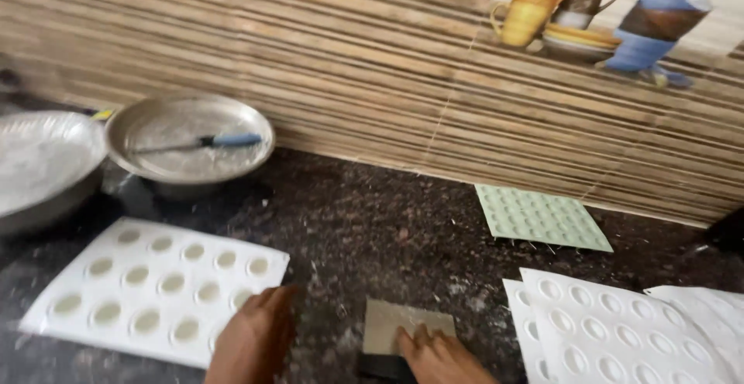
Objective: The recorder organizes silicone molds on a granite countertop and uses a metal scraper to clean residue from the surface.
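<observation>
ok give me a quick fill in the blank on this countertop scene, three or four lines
1. The right hand presses on a flat scraper that lies on the dark ______ countertop.
2. The left hand rests at the edge of the white mould tray, whose round cavities are ______.
3. The tool with the ______ handle lies in the smaller metal bowl.
4. The pale ______ mould sheet lies close to the tiled wall.

Missing words: stone; filled; blue; green
</observation>
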